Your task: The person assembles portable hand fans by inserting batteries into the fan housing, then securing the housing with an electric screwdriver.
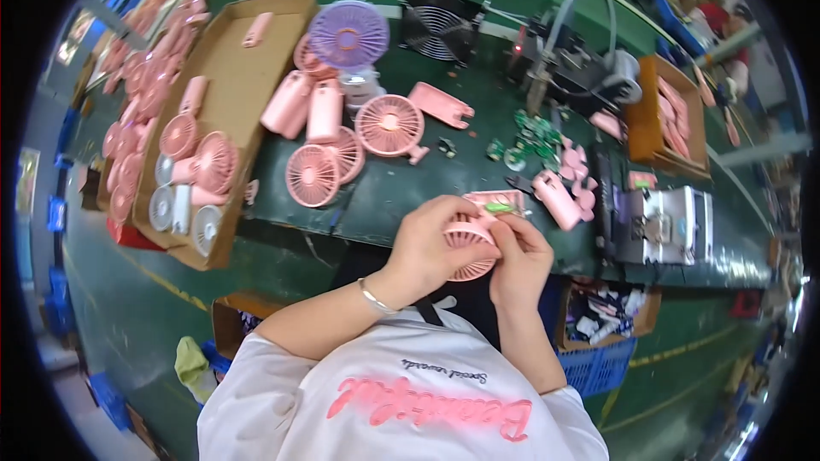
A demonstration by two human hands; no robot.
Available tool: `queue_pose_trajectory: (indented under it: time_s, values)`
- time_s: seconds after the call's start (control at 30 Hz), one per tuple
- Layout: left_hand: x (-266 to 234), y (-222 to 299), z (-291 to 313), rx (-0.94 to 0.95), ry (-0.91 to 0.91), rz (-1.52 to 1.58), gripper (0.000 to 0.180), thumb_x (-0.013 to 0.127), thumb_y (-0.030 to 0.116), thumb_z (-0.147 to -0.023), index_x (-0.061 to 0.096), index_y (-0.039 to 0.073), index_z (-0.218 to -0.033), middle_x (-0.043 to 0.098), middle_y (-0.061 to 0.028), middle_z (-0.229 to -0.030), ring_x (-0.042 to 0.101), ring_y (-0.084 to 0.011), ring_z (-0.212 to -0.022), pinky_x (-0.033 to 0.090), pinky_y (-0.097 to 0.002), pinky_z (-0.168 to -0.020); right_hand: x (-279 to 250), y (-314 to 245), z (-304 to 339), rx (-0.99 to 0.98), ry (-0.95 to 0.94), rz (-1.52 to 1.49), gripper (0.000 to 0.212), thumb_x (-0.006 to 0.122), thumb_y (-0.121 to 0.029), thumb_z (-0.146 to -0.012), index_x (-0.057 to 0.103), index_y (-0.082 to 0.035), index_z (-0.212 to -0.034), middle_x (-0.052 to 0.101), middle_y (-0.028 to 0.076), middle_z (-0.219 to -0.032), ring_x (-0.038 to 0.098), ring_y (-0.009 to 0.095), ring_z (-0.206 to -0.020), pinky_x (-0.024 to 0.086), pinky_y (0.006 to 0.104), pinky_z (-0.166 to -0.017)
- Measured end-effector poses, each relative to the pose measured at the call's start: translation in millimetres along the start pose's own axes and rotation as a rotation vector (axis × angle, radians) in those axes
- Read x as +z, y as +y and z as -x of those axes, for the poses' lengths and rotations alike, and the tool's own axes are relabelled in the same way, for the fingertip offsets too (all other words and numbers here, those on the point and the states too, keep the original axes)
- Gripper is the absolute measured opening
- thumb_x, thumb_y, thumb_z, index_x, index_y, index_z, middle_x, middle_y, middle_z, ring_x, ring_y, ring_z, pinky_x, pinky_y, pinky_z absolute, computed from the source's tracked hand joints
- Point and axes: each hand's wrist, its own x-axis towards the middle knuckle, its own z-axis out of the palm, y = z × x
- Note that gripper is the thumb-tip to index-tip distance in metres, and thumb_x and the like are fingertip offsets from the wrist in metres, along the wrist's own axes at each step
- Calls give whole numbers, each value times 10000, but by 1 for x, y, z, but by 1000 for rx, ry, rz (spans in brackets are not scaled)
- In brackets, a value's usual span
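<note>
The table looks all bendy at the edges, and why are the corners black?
In the head view, the fisheye lens curves the green table toward the rim and leaves black corners; light glares off the silver box; the pink fan between the left hand and right hand looks fairly sharp.

This is a small factory assembly line for handheld fans. A long green workbench (pixel 401 196) carries cardboard trays (pixel 235 77) full of pink fan heads (pixel 312 175) and handles, loose green circuit boards (pixel 534 132), and a soldering station (pixel 564 60), with parts bins (pixel 598 358) stored beneath the bench.
</note>
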Motion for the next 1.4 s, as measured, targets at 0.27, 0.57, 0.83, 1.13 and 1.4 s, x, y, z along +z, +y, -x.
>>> queue_pose_trajectory:
  time_s: [0.27,0.57,0.83,1.13,1.4]
  values:
    - [4,7,-7,-255,60,263,462,858,154,-670,583,-8,-1004,663,-92,-901,626,-130,-835,525,-282,-754,-21,-10,4,-134,76,-47,102,657,55,-848,679,42,-947,667,82,-942,623,128,-794,507,234,-730]
    - [-7,35,-22,201,-199,-374,766,876,234,-586,425,33,-1171,628,-156,-895,599,-339,-853,494,-411,-736,-17,-82,-39,-363,-439,748,77,693,5,-790,696,8,-867,671,77,-813,633,138,-730,491,246,-656]
    - [-8,39,-23,185,-267,-433,761,879,227,-593,422,75,-1183,636,-120,-920,609,-340,-898,498,-424,-764,-25,-69,-50,-220,-640,586,157,656,42,-794,715,27,-939,698,123,-915,653,152,-780,532,261,-696]
    - [-6,38,-22,231,-288,-468,754,879,223,-584,429,70,-1169,630,-113,-906,600,-324,-850,497,-416,-741,-32,-66,-48,-148,-600,582,152,661,42,-802,721,19,-940,703,103,-871,652,145,-788,519,257,-691]
    - [-8,33,-20,240,-294,-417,749,881,202,-571,435,75,-1159,629,-106,-894,595,-320,-833,499,-417,-732,-31,-68,-45,-366,-680,732,175,685,82,-757,725,15,-914,709,108,-862,672,186,-785,534,278,-697]
